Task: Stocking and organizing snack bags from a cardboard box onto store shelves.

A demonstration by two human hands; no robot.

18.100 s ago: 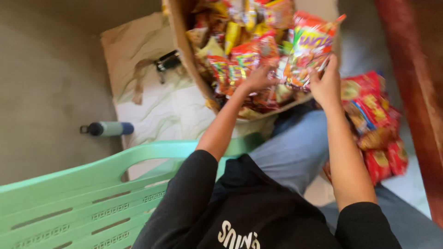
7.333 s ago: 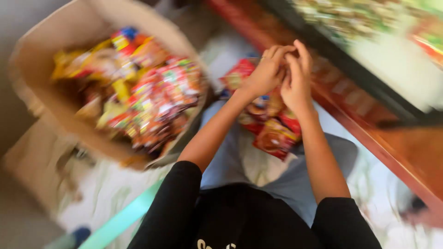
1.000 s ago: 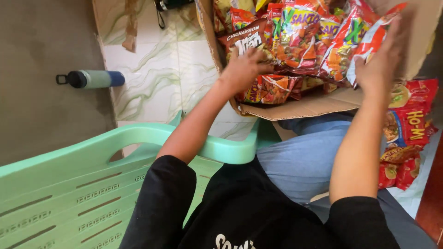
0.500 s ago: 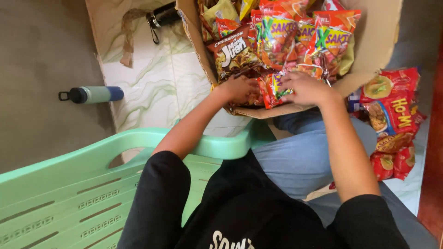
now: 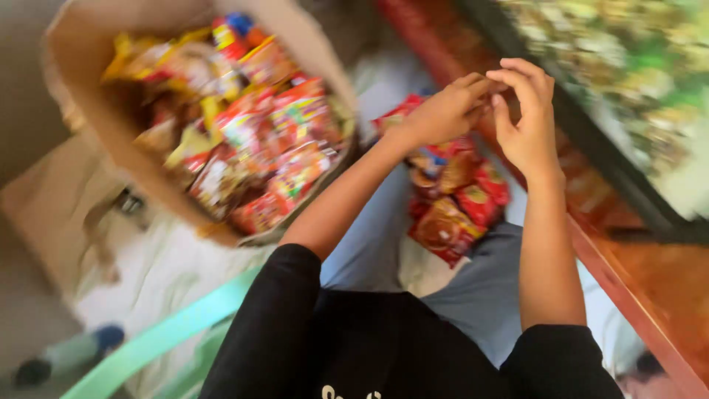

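Nearest the camera are the black sleeves of the person's top and a lap in pale blue trousers. At the lower left is the curved rail of a mint-green plastic chair (image 5: pixel 166 338). A blurred bottle (image 5: pixel 63 356) lies on the floor beyond it.

Just past the knees is a loose pile of red snack packets (image 5: pixel 459 208), directly below the raised hands. The left hand (image 5: pixel 443 112) and right hand (image 5: pixel 529 124) are held up in front of the chest. Their fingertips meet, with the left fingers curled and the right fingers bent over them. I cannot tell whether they pinch something small between them, because blur hides the gap. Neither hand touches a packet.

The step in hand looks like fine fingertip work between packets, not lifting or carrying. Taking up another packet would call for the hands to part and for a downward reach to the pile.

Further left, a tilted open cardboard box (image 5: pixel 83 96) is filled with mixed snack packets (image 5: pixel 255 140). To the right, a reddish wooden ledge (image 5: pixel 644 275) runs diagonally. A blurred display case (image 5: pixel 628 89) stands behind it.
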